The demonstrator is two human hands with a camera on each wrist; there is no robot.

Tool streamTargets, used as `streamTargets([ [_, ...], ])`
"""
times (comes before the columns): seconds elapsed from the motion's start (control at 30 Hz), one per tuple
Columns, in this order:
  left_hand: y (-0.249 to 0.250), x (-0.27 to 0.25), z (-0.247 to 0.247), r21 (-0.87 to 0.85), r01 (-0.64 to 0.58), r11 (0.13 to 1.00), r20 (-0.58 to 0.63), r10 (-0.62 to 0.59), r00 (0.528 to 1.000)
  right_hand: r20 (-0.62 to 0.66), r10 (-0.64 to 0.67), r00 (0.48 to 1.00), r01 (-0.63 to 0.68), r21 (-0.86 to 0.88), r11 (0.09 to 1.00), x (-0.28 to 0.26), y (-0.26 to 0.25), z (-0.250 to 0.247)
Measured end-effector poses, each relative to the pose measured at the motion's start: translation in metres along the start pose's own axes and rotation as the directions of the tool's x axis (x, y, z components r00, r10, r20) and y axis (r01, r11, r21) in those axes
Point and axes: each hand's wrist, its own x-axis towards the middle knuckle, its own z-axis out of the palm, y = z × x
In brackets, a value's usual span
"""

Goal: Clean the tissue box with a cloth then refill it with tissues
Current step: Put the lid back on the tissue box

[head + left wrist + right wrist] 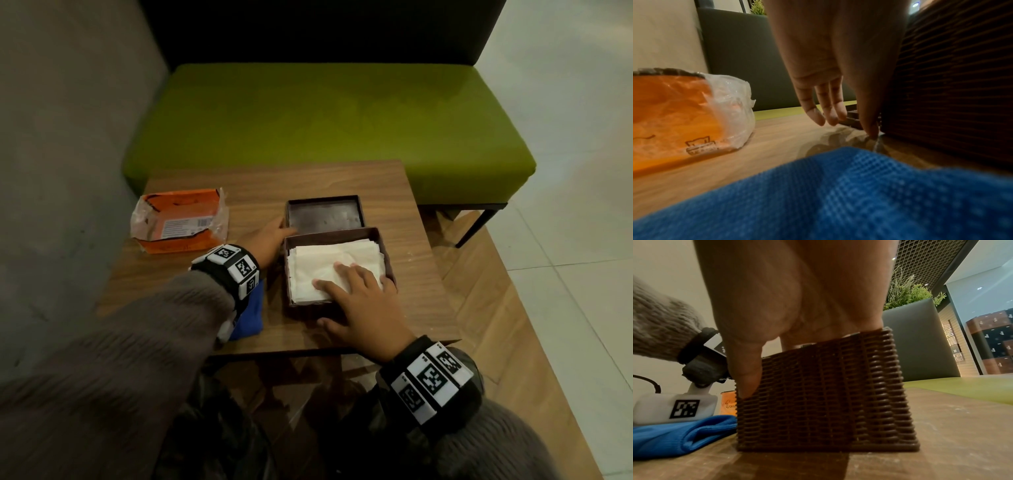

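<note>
While our right hand lies across the near right corner of the square dark brown woven tissue box, its straight fingers spread flat on the stack of soft white tissues that fills the box, the thumb runs down the ribbed near wall outside, as the right wrist view shows. Our left hand reaches along the box's left side, fingers straight and a little apart, their tips touching the left edge of the shallow dark brown rectangular lid, which lies open side up on the table just beyond the box, smooth inside. In the left wrist view those fingers hang loosely toward the wood, with the thumb beside the box's corrugated wall; we grip nothing with that hand. Under our left wrist a folded blue waffle-textured cloth rests on the table, near the box's left wall and apart from it. At the far left of the small wood-grain square table sits a crinkled orange plastic tissue packet, torn open on top, with clear film edges and a printed label. Behind the table stands a bench with a smooth green padded seat and a dark backrest, on thin black legs. Grey knitted sleeves cover both our forearms, and each wrist wears a black band with white marker tiles.
</note>
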Motion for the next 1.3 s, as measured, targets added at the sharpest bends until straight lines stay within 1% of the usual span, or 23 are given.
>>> streamTargets([
  [0.03, -0.003, 0.001, 0.0, 0.042, -0.005, 0.999, 0.03, 0.004, 1.0, 0.0, 0.001, 1.0, -0.001, 0.002, 1.0, 0.0, 0.0, 0.0],
  [0.1, -0.006, 0.001, 0.001, 0.037, 0.026, 0.999, 0.107, -0.03, 0.994, 0.003, 0.001, 1.0, -0.001, 0.003, 1.0, 0.0, 0.0, -0.001],
  [0.13, -0.007, 0.001, -0.001, 0.058, 0.028, 0.998, 0.111, -0.034, 0.993, 0.003, -0.001, 1.0, 0.001, 0.004, 1.0, 0.0, 0.001, -0.002],
  [0.2, -0.007, 0.0, -0.009, 0.039, 0.001, 0.999, 0.034, -0.002, 0.999, 0.002, -0.007, 1.0, 0.007, 0.012, 1.0, 0.0, 0.001, -0.002],
  [0.27, -0.006, 0.002, -0.028, -0.037, -0.049, 0.998, -0.128, 0.044, 0.991, -0.008, -0.013, 1.0, 0.013, 0.032, 0.999, -0.001, 0.002, -0.002],
  [0.3, -0.007, 0.003, -0.04, -0.037, -0.093, 0.995, -0.198, 0.084, 0.977, -0.018, -0.015, 1.0, 0.015, 0.049, 0.999, -0.001, 0.002, -0.002],
  [0.4, -0.005, 0.004, -0.079, -0.093, -0.151, 0.984, -0.409, 0.1, 0.907, -0.1, 0.013, 0.995, 0.002, 0.147, 0.989, 0.0, 0.001, -0.005],
  [0.47, 0.0, 0.001, -0.102, -0.138, -0.164, 0.977, -0.537, 0.065, 0.841, -0.244, 0.049, 0.968, 0.024, 0.288, 0.957, 0.0, 0.0, -0.012],
  [0.53, 0.008, -0.007, -0.119, -0.211, -0.189, 0.959, -0.651, 0.006, 0.759, -0.372, 0.109, 0.922, 0.088, 0.477, 0.875, 0.0, 0.001, -0.02],
  [0.6, 0.019, -0.016, -0.127, -0.361, -0.243, 0.9, -0.718, -0.102, 0.688, -0.395, 0.207, 0.895, 0.128, 0.673, 0.728, 0.0, 0.002, -0.027],
  [0.63, 0.025, -0.02, -0.127, -0.446, -0.273, 0.852, -0.721, -0.161, 0.674, -0.387, 0.26, 0.885, 0.138, 0.75, 0.647, 0.001, 0.002, -0.03],
  [0.67, 0.031, -0.025, -0.125, -0.533, -0.295, 0.793, -0.7, -0.217, 0.681, -0.384, 0.314, 0.868, 0.15, 0.807, 0.572, 0.001, 0.002, -0.034],
  [0.7, 0.037, -0.029, -0.122, -0.621, -0.298, 0.725, -0.652, -0.268, 0.709, -0.389, 0.369, 0.844, 0.169, 0.846, 0.505, 0.001, 0.001, -0.037],
  [0.73, 0.041, -0.032, -0.116, -0.704, -0.283, 0.652, -0.585, -0.306, 0.751, -0.398, 0.42, 0.816, 0.195, 0.872, 0.449, 0.001, 0.002, -0.041],
  [0.8, 0.044, -0.037, -0.098, -0.816, -0.175, 0.55, -0.419, -0.356, 0.835, -0.418, 0.494, 0.762, 0.232, 0.889, 0.394, 0.0, 0.009, -0.045],
  [0.87, 0.047, -0.042, -0.074, -0.858, -0.03, 0.512, -0.279, -0.415, 0.866, -0.424, 0.522, 0.74, 0.208, 0.882, 0.422, 0.001, 0.016, -0.042],
  [0.93, 0.052, -0.047, -0.052, -0.874, 0.071, 0.481, -0.199, -0.487, 0.851, -0.41, 0.548, 0.729, 0.146, 0.876, 0.46, 0.003, 0.022, -0.033],
  [0.97, 0.054, -0.049, -0.042, -0.88, 0.093, 0.466, -0.186, -0.517, 0.835, -0.412, 0.56, 0.719, 0.112, 0.863, 0.493, 0.005, 0.025, -0.027],
  [1.07, 0.055, -0.05, -0.019, -0.876, 0.122, 0.466, -0.198, -0.58, 0.79, -0.418, 0.568, 0.709, 0.003, 0.807, 0.591, 0.009, 0.029, -0.019],
  [1.13, 0.054, -0.049, -0.01, -0.862, 0.148, 0.485, -0.212, -0.609, 0.764, -0.418, 0.571, 0.706, -0.027, 0.79, 0.612, 0.014, 0.029, -0.017],
  [1.2, 0.054, -0.048, -0.004, -0.85, 0.167, 0.5, -0.223, -0.627, 0.746, -0.436, 0.586, 0.683, -0.066, 0.762, 0.644, 0.02, 0.029, -0.017],
  [1.23, 0.053, -0.048, -0.002, -0.844, 0.174, 0.507, -0.228, -0.633, 0.739, -0.438, 0.591, 0.677, -0.112, 0.733, 0.671, 0.023, 0.03, -0.018],
  [1.3, 0.053, -0.047, 0.001, -0.831, 0.189, 0.523, -0.238, -0.642, 0.729, -0.408, 0.602, 0.687, -0.212, 0.68, 0.702, 0.029, 0.034, -0.015],
])
